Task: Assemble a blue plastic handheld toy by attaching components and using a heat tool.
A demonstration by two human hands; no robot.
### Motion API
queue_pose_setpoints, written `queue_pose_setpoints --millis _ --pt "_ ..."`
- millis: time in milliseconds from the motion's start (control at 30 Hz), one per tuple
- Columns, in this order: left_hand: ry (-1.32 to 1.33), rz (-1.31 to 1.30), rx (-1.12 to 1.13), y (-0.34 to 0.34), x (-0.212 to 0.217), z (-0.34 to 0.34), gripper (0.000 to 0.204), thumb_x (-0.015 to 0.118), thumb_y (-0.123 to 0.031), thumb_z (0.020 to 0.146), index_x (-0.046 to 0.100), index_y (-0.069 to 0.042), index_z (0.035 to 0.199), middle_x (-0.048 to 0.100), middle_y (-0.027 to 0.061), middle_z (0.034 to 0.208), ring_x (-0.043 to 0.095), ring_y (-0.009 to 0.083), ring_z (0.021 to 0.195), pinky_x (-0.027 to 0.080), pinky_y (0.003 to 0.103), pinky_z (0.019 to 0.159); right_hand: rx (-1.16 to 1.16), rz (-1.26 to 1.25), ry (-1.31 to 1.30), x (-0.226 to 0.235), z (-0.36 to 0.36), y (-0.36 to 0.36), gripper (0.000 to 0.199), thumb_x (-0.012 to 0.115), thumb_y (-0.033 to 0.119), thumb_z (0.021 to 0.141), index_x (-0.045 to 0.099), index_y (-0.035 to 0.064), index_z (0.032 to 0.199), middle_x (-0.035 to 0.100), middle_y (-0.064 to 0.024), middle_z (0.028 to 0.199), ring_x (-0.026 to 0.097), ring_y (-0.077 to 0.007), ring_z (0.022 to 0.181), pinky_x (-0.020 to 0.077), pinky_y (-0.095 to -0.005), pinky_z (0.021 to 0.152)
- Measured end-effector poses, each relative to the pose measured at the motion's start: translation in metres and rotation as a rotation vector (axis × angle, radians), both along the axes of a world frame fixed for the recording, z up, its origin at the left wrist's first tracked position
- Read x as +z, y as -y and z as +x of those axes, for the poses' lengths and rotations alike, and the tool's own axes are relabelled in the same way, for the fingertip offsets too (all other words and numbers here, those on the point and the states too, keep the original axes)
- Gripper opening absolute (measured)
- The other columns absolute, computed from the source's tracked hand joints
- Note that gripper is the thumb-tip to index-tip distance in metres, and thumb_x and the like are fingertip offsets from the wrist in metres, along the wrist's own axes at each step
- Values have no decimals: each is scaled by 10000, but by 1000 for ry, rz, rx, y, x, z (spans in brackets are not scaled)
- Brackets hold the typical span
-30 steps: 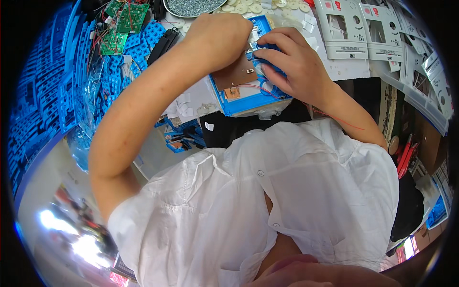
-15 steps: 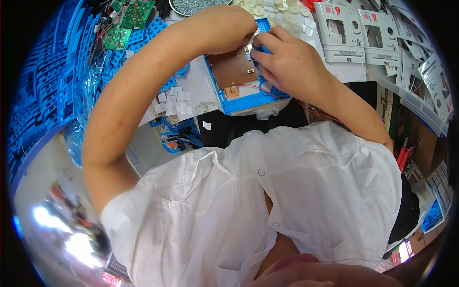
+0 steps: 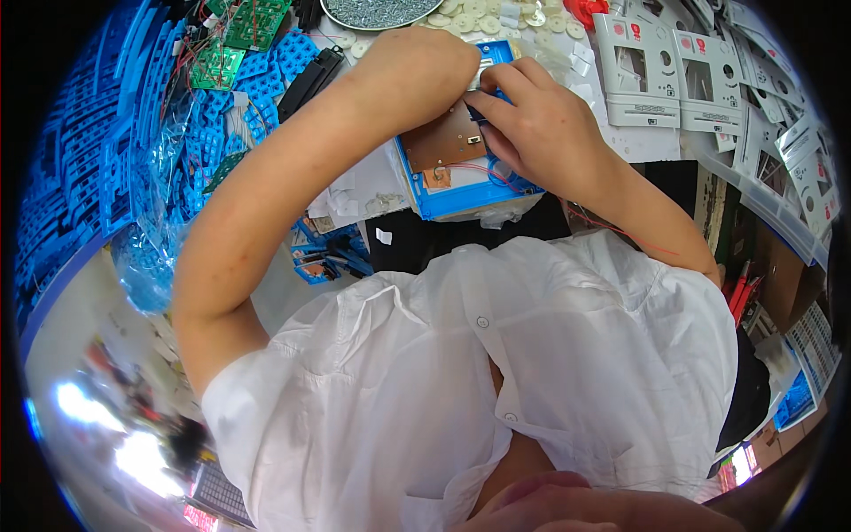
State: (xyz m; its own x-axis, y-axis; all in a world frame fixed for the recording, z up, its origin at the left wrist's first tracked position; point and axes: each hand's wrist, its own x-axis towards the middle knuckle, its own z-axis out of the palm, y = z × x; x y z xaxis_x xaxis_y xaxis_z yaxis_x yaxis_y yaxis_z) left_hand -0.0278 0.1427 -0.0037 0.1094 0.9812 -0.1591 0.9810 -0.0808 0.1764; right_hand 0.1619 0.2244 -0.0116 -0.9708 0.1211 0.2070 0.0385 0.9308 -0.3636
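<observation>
The blue frame (image 3: 461, 199) lying on the worktop (image 3: 660, 142) should be steadied by the closed left hand (image 3: 417, 75) while the brown board (image 3: 448, 142) inside is seated squarely by the pinching right hand (image 3: 541, 124).

Both hands (image 3: 532, 124) on blue-framed board (image 3: 452, 168).

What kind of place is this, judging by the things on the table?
Probably a small electronics assembly bench: green circuit boards, a tray of small screws, and stacked grey plastic panels surround the blue-framed unit under both hands.
</observation>
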Motion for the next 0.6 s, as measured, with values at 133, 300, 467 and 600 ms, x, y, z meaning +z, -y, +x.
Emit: queue_pose_setpoints --millis 133,300,467,600 --pt "4 40 -4 -1 -1 0 149 649 -178 904 685 -64 993 721 151 817 708 379 809 565 461 715 14 17 22 -2 1 1 398 752 45 747 694 40 1141 625 -70 1104 613 -267 1060 574 -364 794" --pt "320 276 119 31 -2 -4 174 700 -120 875 672 -28 1020 712 152 981 690 349 894 558 448 797 23 177 99 4 7 14 392 723 67 764 684 2 1149 624 -97 1124 603 -281 1092 567 -377 812" --pt "287 377 261 91 -12 37 421 745 -65 825 635 11 1224 601 195 1317 573 397 1210 480 467 1021 56 121 99 5 4 7 380 718 73 771 696 2 1144 633 -91 1146 606 -277 1094 561 -361 823" --pt "365 339 368 126 -14 79 550 735 -59 825 574 30 1343 484 226 1491 454 435 1380 401 494 1129 76 -118 30 6 -1 -10 318 713 47 782 722 36 1100 653 -85 1105 617 -279 1039 554 -361 822"
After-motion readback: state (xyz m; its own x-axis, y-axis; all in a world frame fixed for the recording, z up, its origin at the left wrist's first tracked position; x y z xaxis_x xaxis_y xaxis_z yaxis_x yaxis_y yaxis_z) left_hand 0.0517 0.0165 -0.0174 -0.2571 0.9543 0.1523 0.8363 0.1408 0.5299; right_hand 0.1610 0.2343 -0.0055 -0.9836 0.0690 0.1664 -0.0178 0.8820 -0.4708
